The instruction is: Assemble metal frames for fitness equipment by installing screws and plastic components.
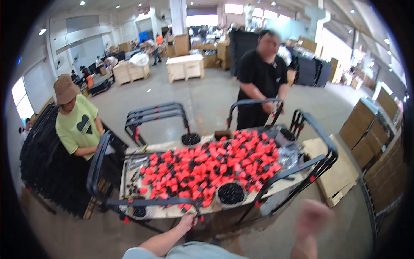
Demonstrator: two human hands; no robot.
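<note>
My left hand (pixel 188 221) grips the near end of a black metal tube frame (pixel 142 202) lying along the front edge of the work table (pixel 170 212). My right hand (pixel 311 218) is raised at the lower right, blurred, holding nothing that I can see. A big heap of red and black plastic parts (pixel 211 166) covers the table top. A round bowl of small black pieces (pixel 231 194) sits near the front edge.
A person in black across the table holds another black frame (pixel 254 103). A person in a green shirt and tan hat (pixel 77 125) stands at the left by stacked black frames (pixel 47 168). Cardboard boxes (pixel 371 138) and a flat pallet board (pixel 336 172) lie right.
</note>
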